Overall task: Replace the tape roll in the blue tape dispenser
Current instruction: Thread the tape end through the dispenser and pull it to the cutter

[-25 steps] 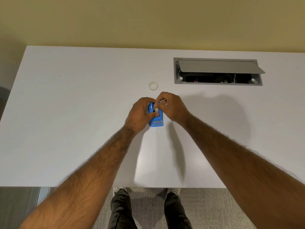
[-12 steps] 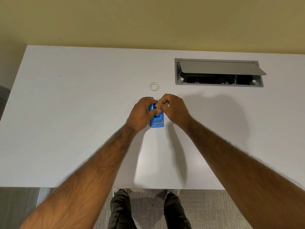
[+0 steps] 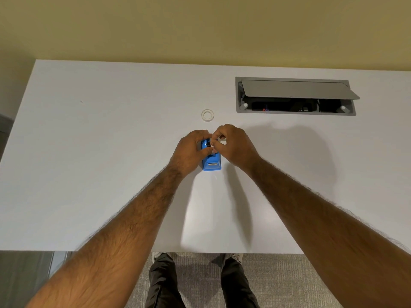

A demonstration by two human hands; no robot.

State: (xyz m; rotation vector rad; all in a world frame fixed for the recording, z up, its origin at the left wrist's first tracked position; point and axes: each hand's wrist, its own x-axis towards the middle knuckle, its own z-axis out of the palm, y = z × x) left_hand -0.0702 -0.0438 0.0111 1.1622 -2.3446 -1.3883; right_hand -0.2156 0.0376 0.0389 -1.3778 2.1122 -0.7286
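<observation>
Steadying the blue tape dispenser on the counter, the left grip is clasping its body while the right grip is pinching a pale tape roll at the open top. Advisable: keeping the roll square to the slot and the base pinned flat. The dispenser is sitting mid-counter, metal-edged end toward the person; a second pale ring is lying just beyond.

No legible text, label or number on any surface in view

White table with a grey recessed cable box, lid ajar
</observation>
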